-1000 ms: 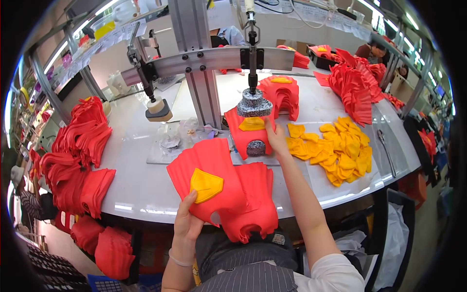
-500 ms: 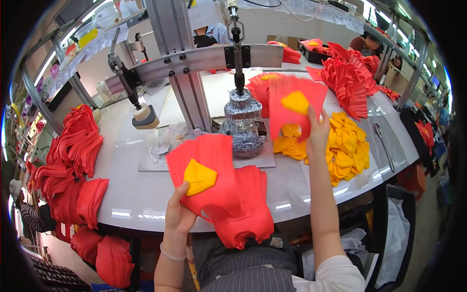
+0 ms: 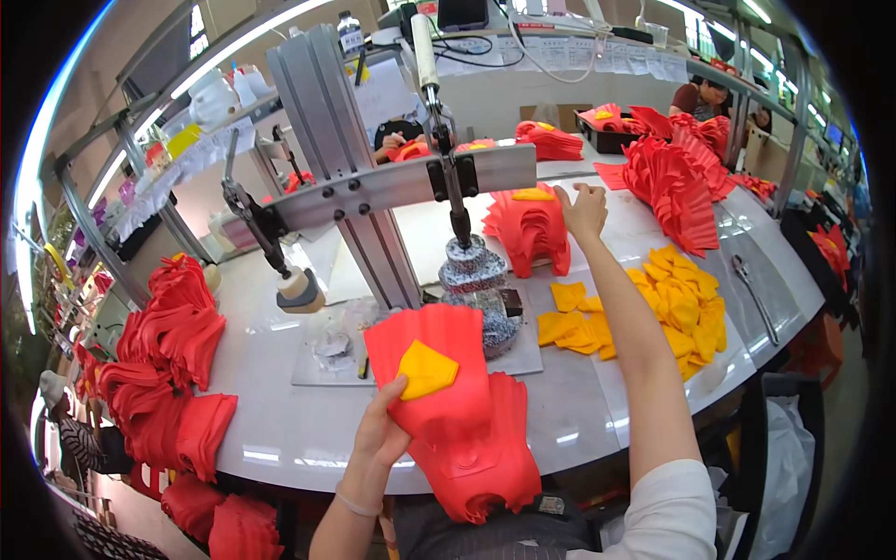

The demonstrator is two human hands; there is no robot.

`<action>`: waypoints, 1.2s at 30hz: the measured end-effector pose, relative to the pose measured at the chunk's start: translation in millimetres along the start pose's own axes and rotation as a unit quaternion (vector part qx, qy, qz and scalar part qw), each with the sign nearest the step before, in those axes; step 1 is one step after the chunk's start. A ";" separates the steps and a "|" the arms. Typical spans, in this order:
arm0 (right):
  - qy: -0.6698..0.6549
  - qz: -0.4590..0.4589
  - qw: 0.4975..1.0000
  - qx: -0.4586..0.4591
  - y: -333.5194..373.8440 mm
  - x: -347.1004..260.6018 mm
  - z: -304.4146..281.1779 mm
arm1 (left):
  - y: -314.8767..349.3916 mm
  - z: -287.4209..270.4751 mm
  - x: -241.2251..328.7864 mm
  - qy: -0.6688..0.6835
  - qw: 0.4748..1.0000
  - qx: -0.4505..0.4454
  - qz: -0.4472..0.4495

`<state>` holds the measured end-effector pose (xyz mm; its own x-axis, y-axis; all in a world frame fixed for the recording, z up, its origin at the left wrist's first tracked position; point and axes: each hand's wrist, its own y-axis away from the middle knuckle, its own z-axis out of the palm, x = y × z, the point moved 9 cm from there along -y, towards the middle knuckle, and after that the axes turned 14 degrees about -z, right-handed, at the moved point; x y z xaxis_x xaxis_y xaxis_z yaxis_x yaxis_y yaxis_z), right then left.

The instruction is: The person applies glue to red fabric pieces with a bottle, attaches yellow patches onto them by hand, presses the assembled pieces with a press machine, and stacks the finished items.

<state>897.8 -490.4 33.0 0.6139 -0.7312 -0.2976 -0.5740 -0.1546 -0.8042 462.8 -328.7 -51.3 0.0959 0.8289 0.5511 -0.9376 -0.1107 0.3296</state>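
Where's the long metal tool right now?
In the head view, the long metal tool lies on the right side of the white table, just right of the yellow pieces.

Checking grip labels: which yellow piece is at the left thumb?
The yellow piece on the red piece in the left hand; unlike it, the yellow pile lies on the tabletop at right.

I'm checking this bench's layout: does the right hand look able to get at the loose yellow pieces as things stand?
Probably yes: the right hand appears empty, and the loose yellow pieces lie spread on the table, nothing stacked on them; only the right forearm crosses over some.
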 end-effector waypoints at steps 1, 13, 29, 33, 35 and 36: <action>-0.008 -0.095 0.991 0.094 10.1 -19.9 -27.2 | -7.2 2.3 2.4 -0.008 1.000 -0.003 -0.007; -0.550 0.132 0.725 -0.393 191.3 -127.3 -65.8 | -121.0 25.1 39.4 -0.356 0.918 0.092 0.151; -0.394 0.042 0.868 -0.298 161.2 -114.9 -14.7 | -176.3 -14.7 55.6 -0.456 0.858 0.134 0.193; -0.280 -0.028 0.910 -0.304 168.0 -117.8 -26.0 | -180.5 -19.1 56.2 -0.499 0.827 0.155 0.205; -0.255 -0.060 0.934 -0.243 160.6 -119.7 -41.8 | -177.3 -18.9 55.6 -0.508 0.819 0.154 0.220; -0.231 -0.090 0.952 -0.181 153.8 -121.7 -56.1 | -175.6 -17.9 57.1 -0.512 0.813 0.154 0.228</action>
<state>704.4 -462.5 -25.6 0.8445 -0.3146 -0.4334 -0.5351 -0.5291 -0.6586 626.9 -252.1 -91.4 0.1384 -0.2115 0.9675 -0.8403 -0.5421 0.0017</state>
